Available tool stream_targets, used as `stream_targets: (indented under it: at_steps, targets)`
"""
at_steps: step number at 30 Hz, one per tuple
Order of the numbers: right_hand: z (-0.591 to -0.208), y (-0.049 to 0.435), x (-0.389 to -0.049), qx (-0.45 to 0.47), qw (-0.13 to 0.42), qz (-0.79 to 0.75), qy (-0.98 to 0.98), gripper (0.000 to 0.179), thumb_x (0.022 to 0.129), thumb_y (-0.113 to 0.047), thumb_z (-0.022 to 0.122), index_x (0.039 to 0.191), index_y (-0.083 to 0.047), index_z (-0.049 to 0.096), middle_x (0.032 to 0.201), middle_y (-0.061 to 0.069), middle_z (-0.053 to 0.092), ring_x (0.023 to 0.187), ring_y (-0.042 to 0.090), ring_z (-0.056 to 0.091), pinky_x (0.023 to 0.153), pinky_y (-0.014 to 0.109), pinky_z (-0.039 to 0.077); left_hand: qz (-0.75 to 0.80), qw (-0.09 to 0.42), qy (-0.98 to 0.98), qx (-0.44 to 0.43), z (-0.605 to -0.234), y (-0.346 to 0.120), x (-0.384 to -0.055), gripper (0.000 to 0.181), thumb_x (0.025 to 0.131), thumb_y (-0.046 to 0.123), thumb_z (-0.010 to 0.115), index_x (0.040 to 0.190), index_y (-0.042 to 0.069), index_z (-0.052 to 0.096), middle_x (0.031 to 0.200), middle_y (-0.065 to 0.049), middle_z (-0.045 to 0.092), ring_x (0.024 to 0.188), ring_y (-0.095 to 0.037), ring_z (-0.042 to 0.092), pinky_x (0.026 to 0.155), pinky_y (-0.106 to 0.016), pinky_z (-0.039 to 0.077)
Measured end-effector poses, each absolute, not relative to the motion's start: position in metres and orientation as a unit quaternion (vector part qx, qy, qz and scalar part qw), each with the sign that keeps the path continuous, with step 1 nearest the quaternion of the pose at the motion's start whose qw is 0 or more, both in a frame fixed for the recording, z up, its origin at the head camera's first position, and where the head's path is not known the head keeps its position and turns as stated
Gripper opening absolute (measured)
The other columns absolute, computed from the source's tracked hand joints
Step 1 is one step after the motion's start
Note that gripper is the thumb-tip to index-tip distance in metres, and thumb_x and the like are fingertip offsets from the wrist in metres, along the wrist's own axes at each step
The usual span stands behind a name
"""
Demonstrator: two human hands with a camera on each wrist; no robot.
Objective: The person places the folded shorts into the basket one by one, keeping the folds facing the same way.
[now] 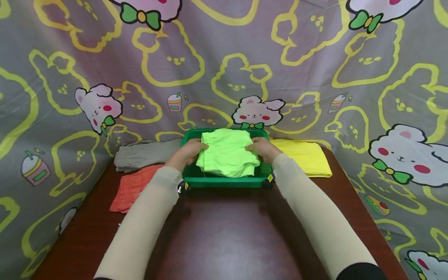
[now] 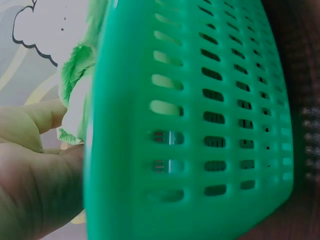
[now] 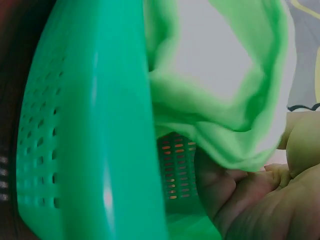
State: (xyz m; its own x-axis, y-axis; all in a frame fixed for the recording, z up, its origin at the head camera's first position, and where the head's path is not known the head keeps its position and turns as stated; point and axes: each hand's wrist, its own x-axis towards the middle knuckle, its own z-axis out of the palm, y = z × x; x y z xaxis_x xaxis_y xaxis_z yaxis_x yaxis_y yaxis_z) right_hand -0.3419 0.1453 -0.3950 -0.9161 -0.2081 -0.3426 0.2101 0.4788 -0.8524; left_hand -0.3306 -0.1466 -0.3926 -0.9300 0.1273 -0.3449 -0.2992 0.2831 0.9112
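Folded neon-green shorts (image 1: 227, 153) with a gathered elastic waistband are held over the green plastic basket (image 1: 224, 182) in the head view. My left hand (image 1: 188, 153) pinches their left edge, thumb on top. The opposite edge is gripped by my right hand (image 1: 265, 149). In the left wrist view, the fingers of the left hand (image 2: 37, 170) hold a fold of the shorts (image 2: 75, 107) beside the slotted basket wall (image 2: 117, 150). The right wrist view shows the right hand (image 3: 272, 200) gripping the shorts (image 3: 220, 115) inside the basket rim (image 3: 120, 125).
A folded grey garment (image 1: 147, 154) lies left of the basket, with an orange-red one (image 1: 134, 186) in front of it, partly behind my left forearm. Yellow folded cloth (image 1: 304, 157) lies to the right. A patterned curtain (image 1: 224, 62) surrounds the brown table (image 1: 224, 233).
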Motion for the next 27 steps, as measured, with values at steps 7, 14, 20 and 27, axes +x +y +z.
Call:
stream_targets:
  at_steps: [7,14,20,27]
  targets:
    - [-0.397,0.144,-0.342,0.011,0.211,-0.537,0.817,0.047,0.105,-0.021,0.059,0.147,-0.004,0.047,0.13,0.014,0.053,0.083,0.016,0.055,0.075,0.032,0.051,0.588,0.178,0.787,-0.059,-0.399,-0.146,-0.338,0.072,0.104,0.016,0.055,0.161,-0.003,0.016,0.17,-0.017,0.014,0.156,-0.034,0.014,0.126,-0.046,0.02]
    - [-0.402,0.141,-0.343,0.004,0.203,-0.533,0.822,0.042,0.104,-0.018,0.059,0.142,-0.003,0.05,0.129,0.013,0.053,0.094,0.02,0.054,0.076,0.03,0.051,0.578,0.188,0.792,-0.054,-0.409,-0.147,-0.339,0.071,0.105,0.012,0.051,0.162,-0.003,0.012,0.171,-0.017,0.009,0.157,-0.034,0.012,0.125,-0.047,0.022]
    - [-0.404,0.139,-0.341,0.001,0.206,-0.536,0.819,0.045,0.105,-0.016,0.057,0.146,-0.001,0.046,0.137,0.015,0.051,0.106,0.025,0.052,0.086,0.034,0.05,0.558,0.191,0.806,-0.056,-0.412,-0.147,-0.339,0.072,0.105,0.015,0.051,0.162,-0.002,0.012,0.171,-0.017,0.009,0.157,-0.035,0.012,0.124,-0.048,0.024]
    - [-0.408,0.138,-0.343,-0.004,0.212,-0.517,0.83,0.044,0.105,-0.015,0.056,0.146,0.0,0.047,0.144,0.016,0.047,0.1,0.022,0.052,0.083,0.033,0.049,0.55,0.192,0.811,-0.049,-0.412,-0.146,-0.338,0.075,0.099,0.007,0.046,0.163,-0.001,0.007,0.171,-0.018,0.006,0.12,-0.033,0.034,0.091,-0.04,0.036]
